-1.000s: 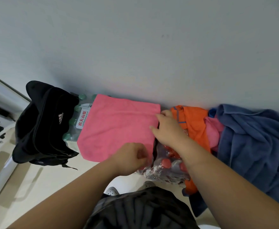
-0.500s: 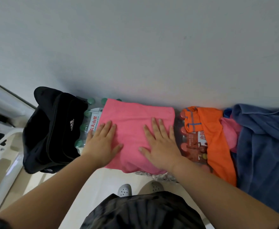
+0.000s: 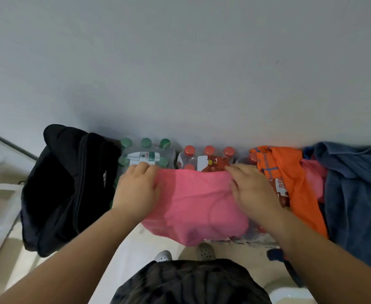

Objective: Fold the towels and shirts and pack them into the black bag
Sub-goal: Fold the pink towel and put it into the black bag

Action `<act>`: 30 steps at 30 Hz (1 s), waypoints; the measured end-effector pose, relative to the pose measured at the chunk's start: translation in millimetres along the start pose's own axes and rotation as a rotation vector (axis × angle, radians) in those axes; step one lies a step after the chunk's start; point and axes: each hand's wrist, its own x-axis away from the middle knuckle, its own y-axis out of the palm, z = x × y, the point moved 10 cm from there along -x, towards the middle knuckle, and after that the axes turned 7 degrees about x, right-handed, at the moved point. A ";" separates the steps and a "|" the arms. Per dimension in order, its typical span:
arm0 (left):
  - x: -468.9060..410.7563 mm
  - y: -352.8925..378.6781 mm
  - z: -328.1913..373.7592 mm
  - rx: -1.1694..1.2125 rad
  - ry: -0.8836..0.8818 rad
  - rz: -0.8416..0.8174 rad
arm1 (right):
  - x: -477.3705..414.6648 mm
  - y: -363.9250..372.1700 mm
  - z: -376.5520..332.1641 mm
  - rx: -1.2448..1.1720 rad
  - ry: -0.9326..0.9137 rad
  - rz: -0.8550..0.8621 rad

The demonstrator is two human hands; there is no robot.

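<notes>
Two hands: we see both on the pink towel, one at each of its far corners.
Left hand: at the pink towel's far left corner. The fingers curl over the edge and the thumb lies on top of the cloth, so we read it as gripping that corner.
Right hand: at the pink towel's far right corner. The fingers reach over the edge with the thumb on the cloth, gripping it, though the picture is blurred here.
Pink towel, how it lies: draped over two packs of bottles. Its near edge hangs off the front and the cloth is loosely rumpled between the hands.
Green-capped bottles: just behind the pink towel's far left corner, touching the left fingertips.
Red-capped bottles: just behind the pink towel's far edge, toward the right corner.
Black bag: left of the pink towel, just beside the left hand. It is slumped and shows a white striped logo. We cannot tell whether it is open.
Orange shirt: right of the pink towel, just past the right hand, crumpled.
Blue towel: further right of the pink towel, beyond the orange shirt, in a heap.
Wall: behind the pink towel, plain grey.
Shoes: below the pink towel's hanging edge, pale, with holes.
</notes>
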 end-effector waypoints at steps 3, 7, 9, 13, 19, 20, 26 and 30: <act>-25.3 18.7 -7.5 -0.092 -0.027 -0.187 | -28.5 19.3 14.9 0.075 0.027 -0.186; -41.8 17.3 -13.6 -0.045 -0.015 -0.244 | -39.9 25.1 21.6 0.064 0.028 -0.240; -46.6 14.8 -21.0 0.035 -0.030 -0.263 | -40.0 26.3 25.0 0.053 0.026 -0.253; -48.3 20.3 -31.0 0.197 -0.060 -0.348 | -34.2 28.4 37.5 0.038 0.066 -0.275; -46.9 18.7 -33.9 0.296 -0.100 -0.290 | -28.2 28.2 43.8 -0.054 0.139 -0.287; -46.9 17.8 -34.0 0.306 -0.107 -0.282 | -27.3 28.0 44.0 -0.082 0.139 -0.280; -43.4 -3.3 -31.9 0.490 -0.148 -0.187 | -19.7 24.0 40.8 -0.229 0.105 -0.350; -33.2 -14.7 -25.9 0.635 -0.150 -0.194 | -5.4 18.0 27.9 -0.299 0.015 -0.419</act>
